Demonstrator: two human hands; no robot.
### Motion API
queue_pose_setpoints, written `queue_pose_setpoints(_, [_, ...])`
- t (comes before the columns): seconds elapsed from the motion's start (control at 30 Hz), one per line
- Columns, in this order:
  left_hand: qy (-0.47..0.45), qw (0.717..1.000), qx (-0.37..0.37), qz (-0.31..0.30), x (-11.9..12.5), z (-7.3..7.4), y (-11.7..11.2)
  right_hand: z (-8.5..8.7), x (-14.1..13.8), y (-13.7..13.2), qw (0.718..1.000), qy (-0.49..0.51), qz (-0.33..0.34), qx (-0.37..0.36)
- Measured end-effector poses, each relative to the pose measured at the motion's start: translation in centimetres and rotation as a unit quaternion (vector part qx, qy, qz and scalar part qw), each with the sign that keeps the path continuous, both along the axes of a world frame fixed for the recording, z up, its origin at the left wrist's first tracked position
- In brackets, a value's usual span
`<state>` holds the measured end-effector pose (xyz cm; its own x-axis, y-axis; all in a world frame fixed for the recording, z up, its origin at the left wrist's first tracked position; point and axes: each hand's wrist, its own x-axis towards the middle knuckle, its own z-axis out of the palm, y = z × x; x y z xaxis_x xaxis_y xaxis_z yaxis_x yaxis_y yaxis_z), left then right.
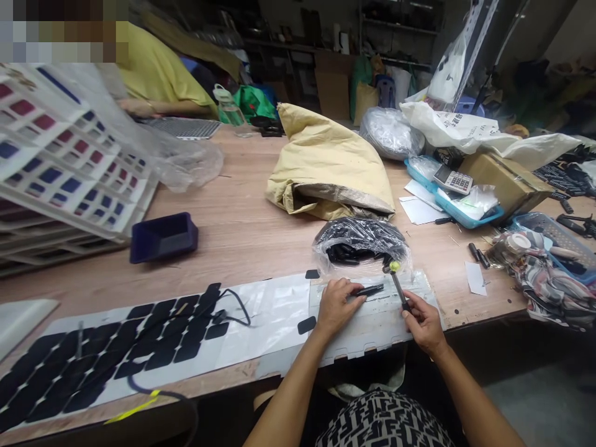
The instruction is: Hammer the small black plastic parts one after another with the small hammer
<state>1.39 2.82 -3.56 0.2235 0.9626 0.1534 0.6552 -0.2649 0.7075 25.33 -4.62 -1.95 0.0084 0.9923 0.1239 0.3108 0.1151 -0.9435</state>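
Note:
My left hand rests on the grey-white board at the table's front edge, its fingers closed on a slim black pen-like piece that points right. In my right hand is a small hammer, gripped by its dark handle. The hammer's head, with a yellow-green face, is raised just right of the black piece's tip. Directly behind both hands lies a clear plastic bag with several black parts inside. The work board extends under my hands.
Left lies a white sheet with black rounded squares and a cable. Beyond are a dark blue tray, white crates and a yellow sack. A calculator, cardboard box and bundled cloth stand right. A person in yellow works opposite.

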Motion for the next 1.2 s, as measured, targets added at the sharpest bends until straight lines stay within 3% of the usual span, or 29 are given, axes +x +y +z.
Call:
queue_pose_setpoints(0.33, [0.0,1.0,-0.022,-0.001,0.0,0.4,-0.1,1.3,-2.2,-2.3,0.994,-0.102,0.041,0.017])
queue_pose_setpoints(0.67, [-0.017,0.999,-0.044,0.004,0.1,1.1,0.0,2.9,-3.0,-2.2,0.988,-0.14,0.064,0.034])
queue_pose_setpoints(1.2, [-0.017,0.999,-0.041,0.001,0.1,1.2,0.0,2.2,-1.9,-1.9,0.993,-0.111,0.032,-0.006])
